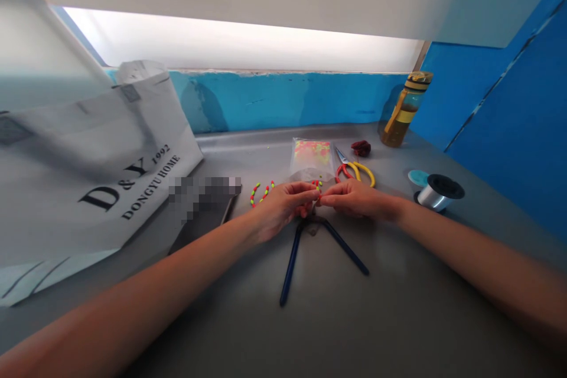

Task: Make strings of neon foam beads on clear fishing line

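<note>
Over the middle of the grey table, my left hand (287, 207) and my right hand (349, 198) meet fingertip to fingertip. Both are closed in a pinch on a short string of red and yellow-green beads (318, 188), mostly hidden by the fingers. Just below the hands lie pliers (330, 227) with spread blue handles, their jaws partly covered. A curved string of red and yellow-green beads (266, 192) rests left of my left hand. Behind the hands is a clear bag of small coloured beads (312, 156), beside scissors (361, 171) with red and yellow handles.
A large white paper bag (101, 165) stands at the left, near a dark flat object (204, 212), partly pixelated. On the right are a spool of clear line (436, 194), a turquoise disc (417, 178), dark red yarn (361, 148) and a bottle of brown liquid (403, 112).
</note>
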`<state>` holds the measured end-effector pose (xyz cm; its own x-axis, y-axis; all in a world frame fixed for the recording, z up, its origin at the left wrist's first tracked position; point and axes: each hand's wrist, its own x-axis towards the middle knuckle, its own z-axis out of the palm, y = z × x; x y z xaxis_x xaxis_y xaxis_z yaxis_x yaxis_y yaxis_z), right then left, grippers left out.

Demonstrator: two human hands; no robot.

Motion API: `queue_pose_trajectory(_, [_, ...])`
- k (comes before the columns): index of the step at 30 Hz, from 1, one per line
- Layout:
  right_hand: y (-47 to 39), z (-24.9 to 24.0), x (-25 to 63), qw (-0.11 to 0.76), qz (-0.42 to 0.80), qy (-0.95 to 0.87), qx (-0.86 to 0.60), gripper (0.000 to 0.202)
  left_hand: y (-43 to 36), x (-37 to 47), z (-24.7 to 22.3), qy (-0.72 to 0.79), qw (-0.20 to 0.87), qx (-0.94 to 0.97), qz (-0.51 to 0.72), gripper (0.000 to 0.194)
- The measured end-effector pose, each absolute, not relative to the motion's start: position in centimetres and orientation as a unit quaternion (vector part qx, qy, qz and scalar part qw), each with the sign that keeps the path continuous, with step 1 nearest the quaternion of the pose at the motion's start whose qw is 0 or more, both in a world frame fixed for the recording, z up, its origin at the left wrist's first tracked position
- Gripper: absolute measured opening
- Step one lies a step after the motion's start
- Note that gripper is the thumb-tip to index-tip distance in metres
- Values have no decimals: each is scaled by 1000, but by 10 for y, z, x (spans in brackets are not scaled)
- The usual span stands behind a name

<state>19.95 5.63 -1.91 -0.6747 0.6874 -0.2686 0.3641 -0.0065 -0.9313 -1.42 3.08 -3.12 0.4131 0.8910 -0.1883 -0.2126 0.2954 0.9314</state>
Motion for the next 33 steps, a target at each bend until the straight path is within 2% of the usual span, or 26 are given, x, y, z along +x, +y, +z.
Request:
queue_pose_trajectory(11, [56,-19,201,137,604,-685,-384,36,31,-14,-31,380,708,467,370,16])
queue_pose_trajectory(16, [55,-15,198,130,589,-700,-382,39,31,-16,-33,369,725,442,379,14])
queue_pose_trajectory(18, [58,-4,201,119,546,-727,-399,38,32,-16,-33,360,735,427,385,13])
queue_pose_trajectory(20, [62,15,212,101,430,-785,-435,30,33,-17,-34,355,738,424,387,15])
queue_pose_trajectory(23, [68,50,246,3,267,-828,-493,20,32,-18,-32,351,738,438,375,16])
queue_pose_trajectory(24, [70,61,260,-34,221,-820,-527,23,31,-19,-30,348,739,443,370,16])
queue_pose_trajectory(26, [72,78,288,-76,145,-774,-612,48,29,-19,-27,341,740,449,366,16])
queue_pose_trajectory(28, [74,86,308,-118,139,-730,-659,63,27,-20,-22,329,746,443,372,15])
queue_pose_trajectory(33, [81,80,321,-177,183,-695,-673,67,23,-22,-11,276,788,401,376,10])
